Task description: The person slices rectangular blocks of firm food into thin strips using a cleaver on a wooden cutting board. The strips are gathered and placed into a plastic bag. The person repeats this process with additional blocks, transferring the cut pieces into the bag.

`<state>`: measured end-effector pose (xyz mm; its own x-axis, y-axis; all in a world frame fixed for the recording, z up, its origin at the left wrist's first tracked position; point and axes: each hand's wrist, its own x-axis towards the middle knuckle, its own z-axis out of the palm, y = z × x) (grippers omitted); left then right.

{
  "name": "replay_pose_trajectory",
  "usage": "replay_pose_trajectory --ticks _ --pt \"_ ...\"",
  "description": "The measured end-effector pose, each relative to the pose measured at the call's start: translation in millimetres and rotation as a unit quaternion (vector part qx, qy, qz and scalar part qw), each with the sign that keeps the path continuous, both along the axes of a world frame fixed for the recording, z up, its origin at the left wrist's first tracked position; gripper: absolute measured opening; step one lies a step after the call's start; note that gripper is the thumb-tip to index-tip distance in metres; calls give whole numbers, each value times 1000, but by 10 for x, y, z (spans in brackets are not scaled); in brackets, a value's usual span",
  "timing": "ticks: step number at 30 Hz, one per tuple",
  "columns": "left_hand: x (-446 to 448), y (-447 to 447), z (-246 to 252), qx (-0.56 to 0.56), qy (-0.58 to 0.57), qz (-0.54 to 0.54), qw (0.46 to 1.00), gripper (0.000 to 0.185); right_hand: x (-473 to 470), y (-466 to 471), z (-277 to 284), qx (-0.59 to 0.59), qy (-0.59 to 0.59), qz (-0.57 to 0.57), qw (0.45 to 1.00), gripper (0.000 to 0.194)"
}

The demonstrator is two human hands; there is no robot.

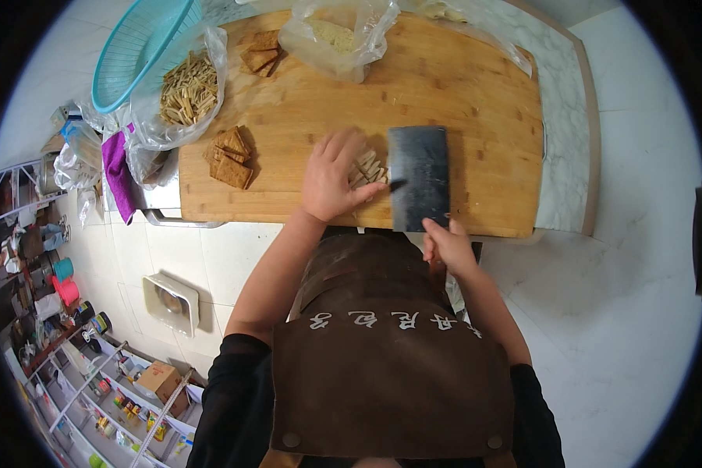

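Observation:
My right hand (449, 244) grips the handle end of a broad-bladed cleaver (419, 175), its dark blade lying nearly flat over the wooden cutting board (497, 193). Beside the blade's left edge, my left hand (338, 175) is spread, slightly blurred, at a small pile of cut pale strips (370, 168). Brown fried tofu-like slabs (231, 158) are stacked on the board's left part, and more brown slabs (261, 54) sit farther back. A clear plastic bag (210, 111) at the board's left holds many cut strips (190, 88).
An open plastic bag (292, 41) with pale crumbly contents stands at the board's back. Another clear bag (515, 52) lies at back right. A turquoise basket (102, 82) and a purple cloth (117, 175) are at left. A bin (193, 307) stands on the floor.

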<state>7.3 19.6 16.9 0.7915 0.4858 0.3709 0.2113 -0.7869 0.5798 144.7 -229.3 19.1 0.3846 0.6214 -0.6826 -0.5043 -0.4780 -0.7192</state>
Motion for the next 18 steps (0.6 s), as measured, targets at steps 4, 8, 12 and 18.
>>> replay_pose_trajectory --ticks 4,8,12,18 --pt "25 -223 -33 -19 -19 67 997 89 -246 383 -83 23 -16 42 999 34" --pt "53 -348 -110 -79 -58 156 983 77 -551 765 -61 32 -8 60 998 28" --pt "3 -278 -116 -153 -117 208 959 63 -696 1037 96 57 -27 80 995 25" --pt "-281 129 248 -110 -174 265 942 64 -873 1548 536 100 -64 132 984 23"
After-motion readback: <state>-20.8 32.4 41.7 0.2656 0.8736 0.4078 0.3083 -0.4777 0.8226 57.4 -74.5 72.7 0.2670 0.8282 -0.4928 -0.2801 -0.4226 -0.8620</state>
